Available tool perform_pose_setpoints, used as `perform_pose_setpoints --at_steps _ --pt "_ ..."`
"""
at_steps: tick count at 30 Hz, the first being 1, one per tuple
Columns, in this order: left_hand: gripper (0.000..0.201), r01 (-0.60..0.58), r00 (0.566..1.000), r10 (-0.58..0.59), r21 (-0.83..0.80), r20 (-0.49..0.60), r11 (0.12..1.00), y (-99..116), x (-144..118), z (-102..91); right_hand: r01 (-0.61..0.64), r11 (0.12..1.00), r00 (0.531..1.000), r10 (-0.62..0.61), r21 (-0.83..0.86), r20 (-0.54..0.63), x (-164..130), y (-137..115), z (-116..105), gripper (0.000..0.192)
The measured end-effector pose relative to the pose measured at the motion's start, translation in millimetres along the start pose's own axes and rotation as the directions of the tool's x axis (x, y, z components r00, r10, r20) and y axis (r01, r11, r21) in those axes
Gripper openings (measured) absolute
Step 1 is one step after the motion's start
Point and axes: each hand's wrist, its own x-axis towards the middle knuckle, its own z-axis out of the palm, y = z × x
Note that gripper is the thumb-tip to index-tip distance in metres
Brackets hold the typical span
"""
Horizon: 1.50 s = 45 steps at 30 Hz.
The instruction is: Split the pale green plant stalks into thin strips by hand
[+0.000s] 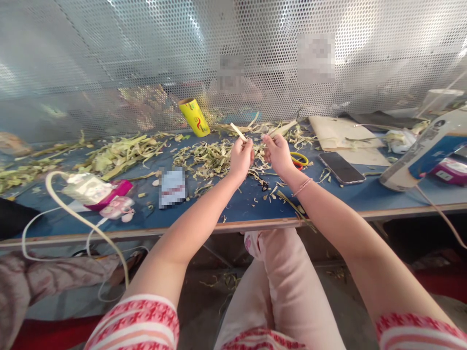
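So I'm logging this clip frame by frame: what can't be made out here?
Head view:
- Card on the table: face blurred.
- Right hand: closed fingers hide its grip.
- Scissors: blades behind that hand.
- White device: cut off by the right edge.

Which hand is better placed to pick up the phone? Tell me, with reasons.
Right, most likely. The right hand is beside the phone, which lies face up on the blue table. The left hand is farther off and pinches a pale strip.
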Motion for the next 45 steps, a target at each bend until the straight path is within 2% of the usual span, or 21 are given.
perform_pose_setpoints --at_steps 2,4,7,10,12,18,22,31,38,43,45 --pt "0.018 0.041 0.998 -0.042 0.030 0.044 0.999 1.6 -1.2 0.0 0.018 1.000 1.000 -0.018 -0.026 -0.019 0.9 1.0 -1.8 0.040" --pt "0.014 0.030 0.996 -0.037 0.091 0.079 0.995 1.3 -2.0 -0.7 0.028 0.998 0.999 -0.030 -0.049 -0.045 2.0 2.2 -3.6 0.038" --pt "0.013 -0.117 0.989 0.095 0.204 0.114 0.972 0.5 -3.6 -2.7 0.045 0.997 0.997 -0.049 -0.070 -0.054 3.1 3.0 -5.7 0.037" --pt "0.014 -0.289 0.956 0.255 0.305 0.147 0.907 2.5 -6.2 -4.6 0.059 0.994 0.997 -0.062 -0.092 -0.039 3.5 2.6 -6.7 0.038" --pt "0.014 -0.337 0.941 0.299 0.338 0.161 0.879 4.3 -7.3 -5.4 0.064 0.992 0.997 -0.068 -0.105 -0.036 3.6 2.6 -6.9 0.038" --pt "0.014 -0.337 0.941 0.292 0.384 0.171 0.860 5.9 -6.8 -6.3 0.082 0.986 0.996 -0.084 -0.144 -0.008 4.2 4.2 -6.5 0.035" --pt "0.015 -0.350 0.937 0.310 0.403 0.162 0.846 8.3 -8.4 -5.6 0.053 0.992 0.998 -0.056 -0.117 -0.030 2.9 2.3 -6.5 0.034" --pt "0.013 -0.310 0.951 0.284 0.386 0.125 0.869 10.3 -8.5 -4.8 0.058 0.993 0.997 -0.061 -0.100 -0.036 3.8 2.4 -5.8 0.039" --pt "0.012 -0.265 0.964 0.242 0.397 0.110 0.879 11.0 -7.0 -5.1 0.047 0.992 0.998 -0.050 -0.113 -0.026 3.6 -1.1 -7.9 0.032" --pt "0.010 -0.293 0.955 0.284 0.398 0.081 0.870 8.6 -5.1 -6.6 0.119 0.974 0.993 -0.117 -0.191 0.022 7.2 -0.4 -14.4 0.033" --pt "0.010 -0.252 0.968 0.237 0.368 0.086 0.895 5.8 -2.9 -6.3 0.145 0.966 0.989 -0.142 -0.216 0.031 8.2 0.5 -16.4 0.034"
